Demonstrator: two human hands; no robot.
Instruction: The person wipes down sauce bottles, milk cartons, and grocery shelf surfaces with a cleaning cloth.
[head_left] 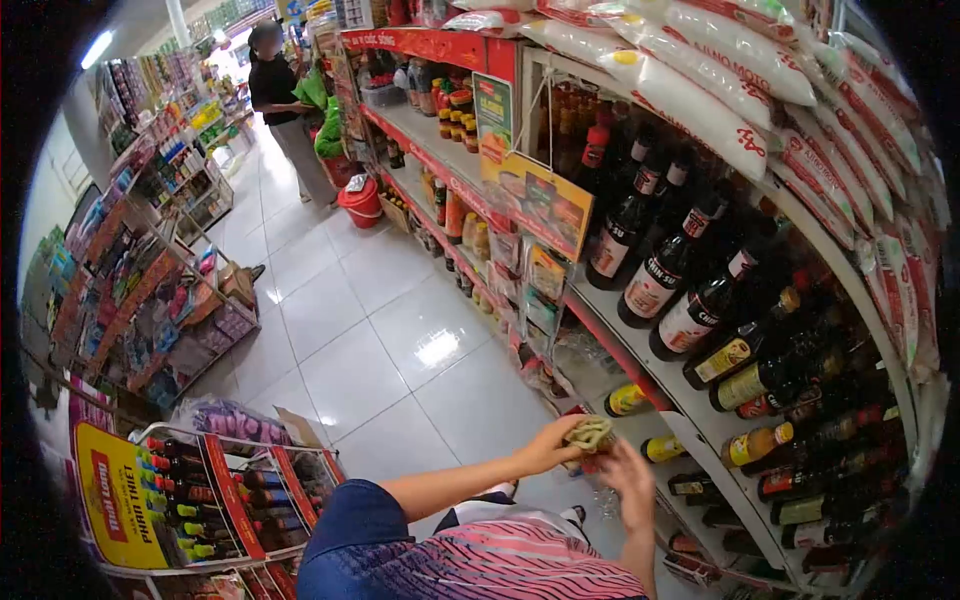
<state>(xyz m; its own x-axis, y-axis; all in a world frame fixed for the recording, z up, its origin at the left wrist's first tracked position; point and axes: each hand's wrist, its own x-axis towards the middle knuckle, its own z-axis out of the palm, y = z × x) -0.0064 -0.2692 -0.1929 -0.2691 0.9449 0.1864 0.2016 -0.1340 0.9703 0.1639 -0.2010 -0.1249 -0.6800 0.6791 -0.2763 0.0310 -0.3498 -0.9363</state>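
My left hand (552, 445) reaches forward and grips a small crumpled greenish-beige packet or cloth (588, 434) low in front of the shelf. My right hand (628, 472) is raised just beside it, fingers touching the same bundle from the right. Both hands sit close to the lower shelf of the sauce rack (690, 400), where dark bottles with red caps (655, 285) stand in rows. Yellow-capped bottles (628, 400) lie on the shelf just behind my hands. What the bundle is cannot be made out.
White sacks (700, 105) are stacked on top of the rack. A display of small bottles (195, 500) stands at lower left. A tiled aisle (370, 330) runs back to a red bucket (361, 200), where another person (285, 110) stands by the shelves.
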